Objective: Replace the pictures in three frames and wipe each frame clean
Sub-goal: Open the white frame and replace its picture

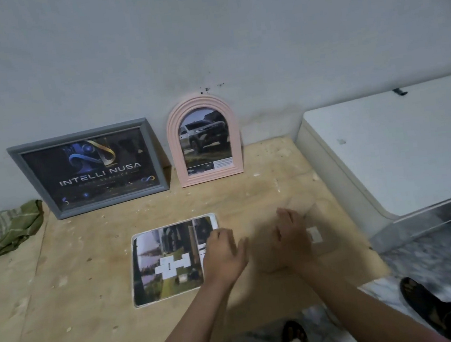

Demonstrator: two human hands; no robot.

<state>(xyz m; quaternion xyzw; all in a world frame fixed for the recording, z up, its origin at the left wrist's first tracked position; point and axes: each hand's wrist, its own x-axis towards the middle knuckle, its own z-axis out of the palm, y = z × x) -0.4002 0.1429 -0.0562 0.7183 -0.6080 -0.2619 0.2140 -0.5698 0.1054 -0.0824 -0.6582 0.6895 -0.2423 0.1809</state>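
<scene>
Lying crumpled at the far left of the plywood table (61,274) is a green cloth (10,229), well apart from either hand. A grey frame (89,169) and a pink arched frame (204,141) lean upright against the wall, both beyond the fingertips. A flat picture (167,261) lies on the table, and the left hand (223,252) rests on its right edge, fingers reaching over it, loosely spread, curled round nothing. Just right of it, the right hand (293,237) lies on a brown backing board (320,244); it is blurred, so I cannot tell how its fingers are set. A white box (395,145) stands further right.
</scene>
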